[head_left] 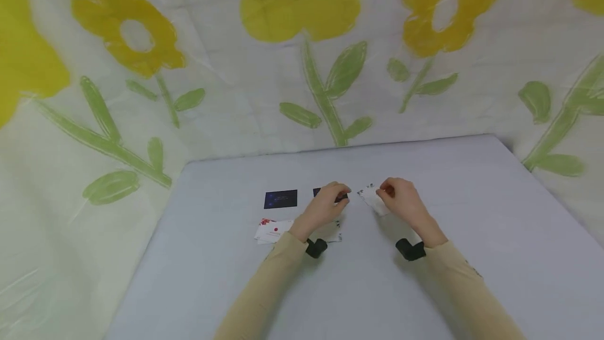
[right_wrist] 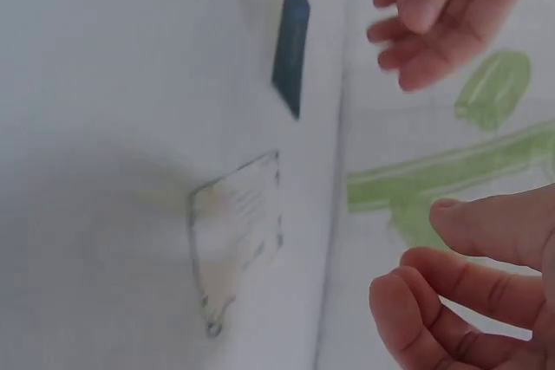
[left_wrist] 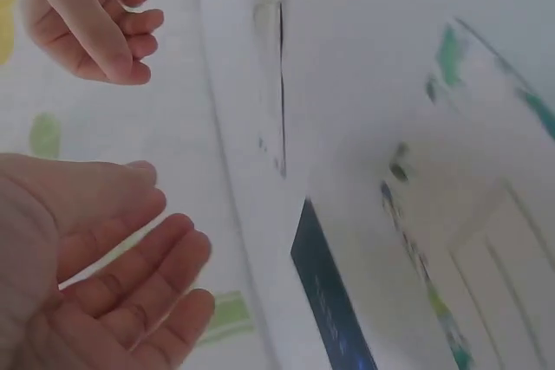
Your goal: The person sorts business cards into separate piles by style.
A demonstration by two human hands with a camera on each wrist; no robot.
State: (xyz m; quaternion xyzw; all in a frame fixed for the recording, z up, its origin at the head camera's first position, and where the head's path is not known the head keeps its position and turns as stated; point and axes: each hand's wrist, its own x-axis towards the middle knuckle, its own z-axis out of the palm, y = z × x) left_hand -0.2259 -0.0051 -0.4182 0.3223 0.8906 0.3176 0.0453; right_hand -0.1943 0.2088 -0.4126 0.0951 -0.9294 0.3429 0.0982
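A white card [head_left: 373, 201] lies on the grey worktop [head_left: 472, 214] at frame centre, just under the right hand [head_left: 401, 201], whose fingers are loosely curled and hold nothing. The left hand [head_left: 325, 206], fingers relaxed and apart, hovers over a dark card [head_left: 317, 192]. Another dark card [head_left: 280, 199] lies further left, red-printed cards [head_left: 273, 230] below it. Judging by this spread, the sorting looks partly done.

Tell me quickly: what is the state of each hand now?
Left hand: open, fingers relaxed, holding nothing.
Right hand: open, fingers loosely curled, holding nothing; a white card lies on the table beneath it.
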